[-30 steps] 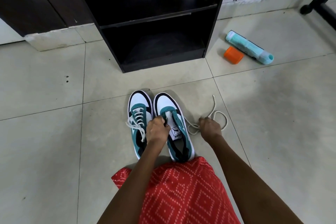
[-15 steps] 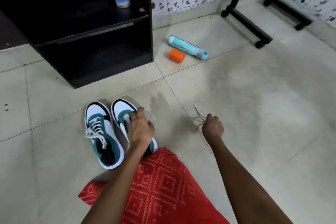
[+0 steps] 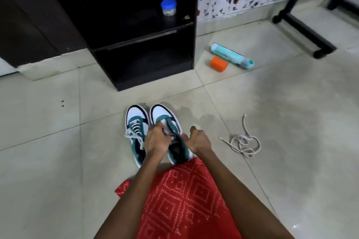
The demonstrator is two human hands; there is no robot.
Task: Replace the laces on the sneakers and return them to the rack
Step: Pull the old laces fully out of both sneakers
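Observation:
Two white, teal and black sneakers stand side by side on the tiled floor. The left sneaker (image 3: 136, 128) still carries its white laces, their ends trailing over its side. The right sneaker (image 3: 165, 120) has no lace in it. My left hand (image 3: 156, 139) grips the tongue and left flap of the right sneaker. My right hand (image 3: 198, 138) grips its right flap near the collar. A loose white lace (image 3: 242, 141) lies in a tangle on the floor to the right of my right hand. The black rack (image 3: 143, 48) stands behind the sneakers.
A small jar with a blue lid (image 3: 168, 7) sits on the rack's upper shelf. A teal tube (image 3: 231, 55) and an orange cap (image 3: 219, 63) lie on the floor right of the rack. A black frame on castors (image 3: 303, 27) stands at the far right. Red patterned cloth (image 3: 186, 200) covers my lap.
My right hand let go of the loose lace, which now lies on the floor, and moved left onto the right sneaker. My left hand stayed on that sneaker.

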